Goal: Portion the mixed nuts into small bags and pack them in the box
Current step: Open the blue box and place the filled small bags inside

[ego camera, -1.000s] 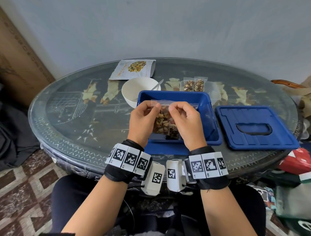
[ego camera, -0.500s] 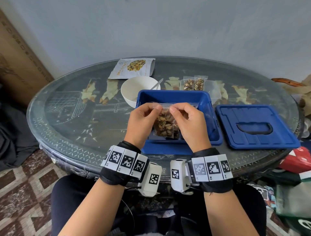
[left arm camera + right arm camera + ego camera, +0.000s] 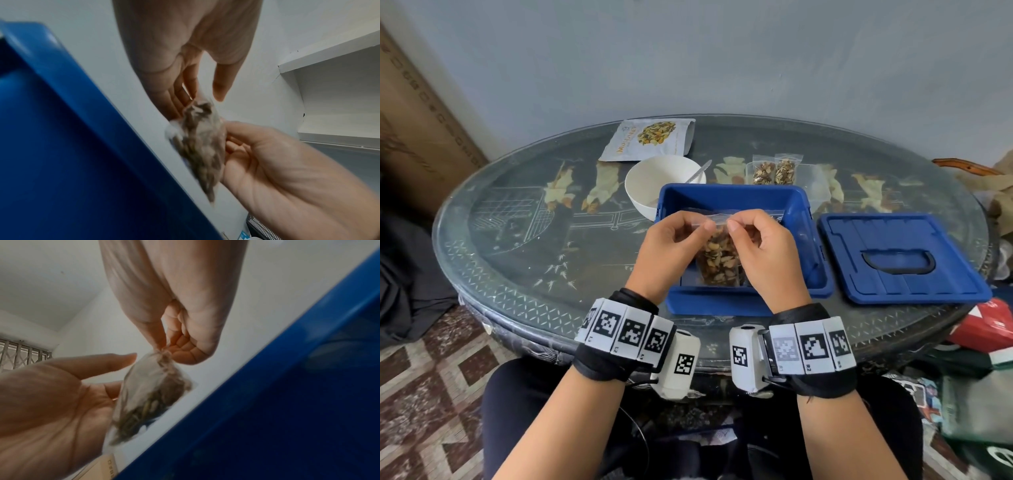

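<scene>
The small bag of mixed nuts (image 3: 719,258) hangs from our fingertips, over the blue box (image 3: 804,219). Our left hand (image 3: 671,248) and right hand (image 3: 763,250) both pinch its clear top strip, thumbs meeting at the middle, the nuts sagging just below our knuckles.

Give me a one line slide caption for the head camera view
Left hand and right hand pinch the top of a small bag of mixed nuts above the open blue box.
</scene>
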